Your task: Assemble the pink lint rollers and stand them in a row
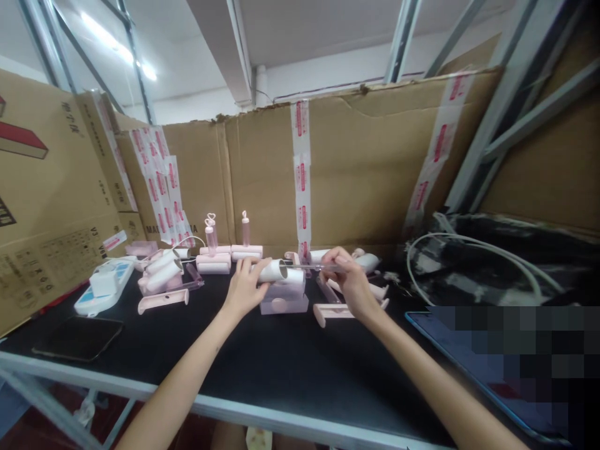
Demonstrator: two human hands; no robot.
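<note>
My left hand [244, 286] is closed around a short white tube [270, 271], whose dark open end faces right. In my right hand [352, 284], the fingers pinch a thin metallic tool [304, 267] that points left at the tube's open end. I cannot make out the tool's exact kind or whether its tip is inside the tube. Just below the tube stands a translucent lilac box [284, 305], with another white tube [295, 275] on top. Under my right hand lies a pale pink bracket-like part [330, 314].
White tubes [162, 275] and a pink bracket-like part [164, 300] lie at left, near a power strip [105, 287] and a dark phone [79, 337]. Pink cylinders [213, 259] stand behind. At right are a coiled white cable [473, 240] and a blue-edged device [473, 362]. Cardboard [365, 181] walls the back.
</note>
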